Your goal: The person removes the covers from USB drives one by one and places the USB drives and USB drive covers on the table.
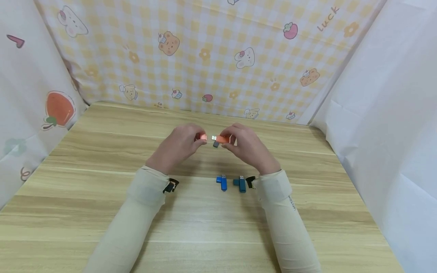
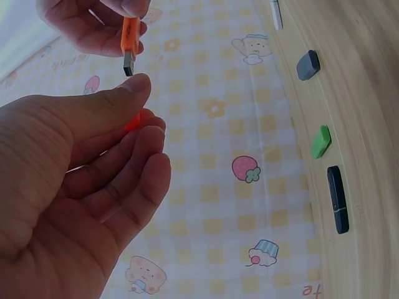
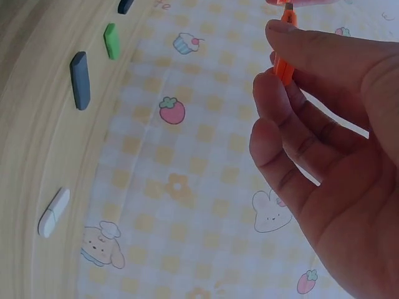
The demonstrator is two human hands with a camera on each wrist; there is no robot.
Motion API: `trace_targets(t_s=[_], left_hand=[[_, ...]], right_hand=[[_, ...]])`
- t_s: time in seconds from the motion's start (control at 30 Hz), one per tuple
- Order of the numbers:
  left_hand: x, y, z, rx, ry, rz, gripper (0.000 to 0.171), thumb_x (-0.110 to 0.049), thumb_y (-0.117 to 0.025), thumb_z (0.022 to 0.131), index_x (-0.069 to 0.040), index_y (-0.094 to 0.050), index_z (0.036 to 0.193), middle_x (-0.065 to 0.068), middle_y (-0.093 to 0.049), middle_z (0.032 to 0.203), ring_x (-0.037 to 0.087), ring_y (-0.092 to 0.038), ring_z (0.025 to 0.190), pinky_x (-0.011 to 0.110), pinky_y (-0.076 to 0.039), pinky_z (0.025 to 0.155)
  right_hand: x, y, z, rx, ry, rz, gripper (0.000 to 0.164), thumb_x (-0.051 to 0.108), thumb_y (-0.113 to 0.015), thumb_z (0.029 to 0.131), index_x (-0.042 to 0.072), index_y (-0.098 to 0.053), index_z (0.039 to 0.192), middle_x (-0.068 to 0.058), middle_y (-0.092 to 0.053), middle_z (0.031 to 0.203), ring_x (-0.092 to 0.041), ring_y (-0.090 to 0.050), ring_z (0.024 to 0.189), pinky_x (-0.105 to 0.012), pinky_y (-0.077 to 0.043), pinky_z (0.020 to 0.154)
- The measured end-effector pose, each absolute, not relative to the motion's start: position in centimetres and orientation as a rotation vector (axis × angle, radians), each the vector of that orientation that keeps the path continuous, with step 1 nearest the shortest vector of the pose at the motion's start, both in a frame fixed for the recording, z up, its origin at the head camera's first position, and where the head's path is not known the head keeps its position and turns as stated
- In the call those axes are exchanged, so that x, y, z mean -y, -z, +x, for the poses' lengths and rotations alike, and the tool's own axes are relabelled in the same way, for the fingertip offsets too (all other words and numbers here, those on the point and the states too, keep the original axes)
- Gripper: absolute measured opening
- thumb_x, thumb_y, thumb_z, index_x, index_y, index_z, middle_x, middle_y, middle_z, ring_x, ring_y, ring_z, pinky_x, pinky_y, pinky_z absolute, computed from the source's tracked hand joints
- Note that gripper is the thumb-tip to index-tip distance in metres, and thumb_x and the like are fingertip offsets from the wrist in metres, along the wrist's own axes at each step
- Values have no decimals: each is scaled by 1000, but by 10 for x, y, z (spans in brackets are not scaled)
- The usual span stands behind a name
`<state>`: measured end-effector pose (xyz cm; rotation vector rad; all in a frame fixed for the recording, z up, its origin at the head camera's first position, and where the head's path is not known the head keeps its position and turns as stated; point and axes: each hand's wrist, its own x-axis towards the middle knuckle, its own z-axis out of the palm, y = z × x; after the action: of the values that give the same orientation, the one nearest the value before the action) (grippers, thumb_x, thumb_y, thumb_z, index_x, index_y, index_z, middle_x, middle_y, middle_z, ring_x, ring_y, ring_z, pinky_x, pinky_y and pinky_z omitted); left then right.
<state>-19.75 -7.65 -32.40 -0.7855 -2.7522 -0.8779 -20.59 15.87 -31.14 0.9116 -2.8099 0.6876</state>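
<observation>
My left hand point(image 1: 180, 145) pinches an orange USB stick cap point(image 1: 203, 137) between thumb and fingers. Opposite it, my right hand point(image 1: 248, 147) grips the orange USB stick point(image 1: 223, 139) by its body. The stick's bare metal plug point(image 1: 214, 138) points at the cap, with a small gap between them. In the left wrist view the cap is mostly covered by the fingers, while the plug point(image 2: 128, 66) shows plainly. A dark grey piece point(image 1: 216, 144) lies on the table below the orange stick.
Nearer on the wooden table point(image 1: 198, 227) lie a blue USB stick point(image 1: 224, 183) and a teal one point(image 1: 242, 184), each with its cap beside it. The right wrist view shows a green piece point(image 3: 111, 41) and a white stick point(image 3: 54, 212) near the patterned cloth point(image 3: 162, 149).
</observation>
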Motion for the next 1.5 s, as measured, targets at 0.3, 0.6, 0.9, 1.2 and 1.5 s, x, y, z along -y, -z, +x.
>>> trace_targets(t_s=[0.3, 0.6, 0.9, 1.2, 1.5], left_hand=[[81, 324, -201, 2806, 866, -776, 11, -9, -77, 101, 1, -78, 103, 11, -72, 95, 25, -62, 86, 35, -57, 77], [83, 328, -203, 2855, 839, -811, 10, -10, -77, 101, 0, -76, 96, 9, -68, 88, 24, -58, 84, 35, -52, 76], [83, 329, -205, 2892, 850, -801, 10, -10, -76, 102, -2, -76, 96, 9, -70, 90, 25, -59, 88, 37, -53, 79], [80, 330, -206, 2907, 887, -800, 11, -9, -76, 101, -2, -77, 93, 7, -69, 87, 22, -59, 80, 33, -52, 73], [80, 330, -205, 2918, 865, -786, 9, -9, -75, 102, -3, -76, 95, 8, -70, 90, 22, -60, 82, 33, -52, 73]], right_hand=[[-153, 318, -208, 2991, -738, 913, 20, 15, -78, 101, 5, -66, 113, -6, -71, 103, -20, -63, 83, -31, -57, 75], [-140, 334, -204, 3232, -527, 996, 14, 15, -71, 105, 4, -63, 106, -3, -59, 84, -15, -51, 74, -25, -45, 69], [-118, 348, -196, 3388, -341, 1057, 11, 15, -68, 104, 10, -61, 97, 2, -56, 77, -11, -51, 65, -22, -40, 63], [-107, 373, -198, 3442, -279, 1065, 13, 18, -70, 100, 14, -62, 91, 3, -59, 75, -12, -56, 64, -28, -47, 64], [-108, 442, -224, 3401, -227, 1146, 12, 20, -68, 96, 21, -62, 85, 6, -53, 69, -11, -51, 61, -29, -41, 57]])
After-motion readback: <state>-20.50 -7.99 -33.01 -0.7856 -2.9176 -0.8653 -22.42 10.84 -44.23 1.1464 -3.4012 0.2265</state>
